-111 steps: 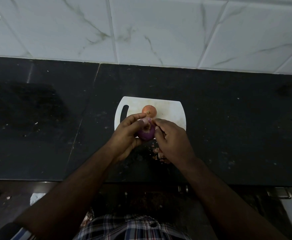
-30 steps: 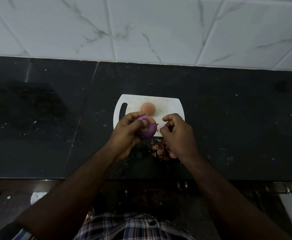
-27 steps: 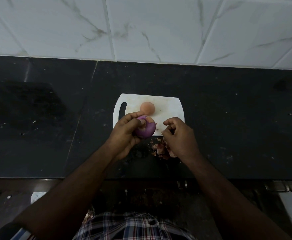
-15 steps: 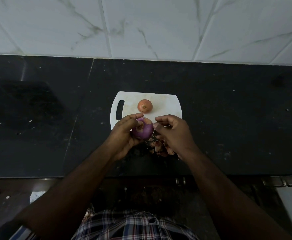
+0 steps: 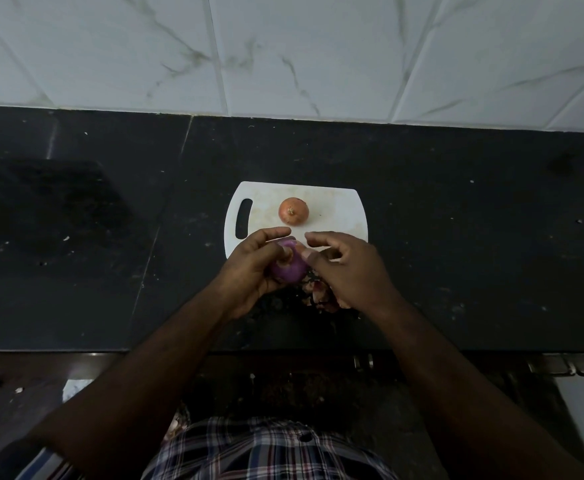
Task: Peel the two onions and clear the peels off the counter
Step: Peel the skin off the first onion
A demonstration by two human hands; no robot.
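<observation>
In the head view, the left hand [image 5: 249, 271] is cupping a round purple onion with most of its dry skin off [image 5: 288, 268], fingers curled round it and the thumb pressing near its top, just above the near edge of the white plastic cutting board with a handle slot [image 5: 339, 209]. The right hand [image 5: 347, 268] is touching the onion's right side with curled fingertips; whether it is pinching a strip of skin cannot be told. A second, brown-skinned unpeeled onion [image 5: 293, 211] is sitting on the board, apart from both hands. A heap of reddish papery peels [image 5: 318, 292] is lying on the black stone counter [image 5: 456, 237] under the right hand.

The bared onion is likely light, firm and slick, so a cupping hold suits it. The peels are probably brittle and best pinched at a torn edge.
</observation>
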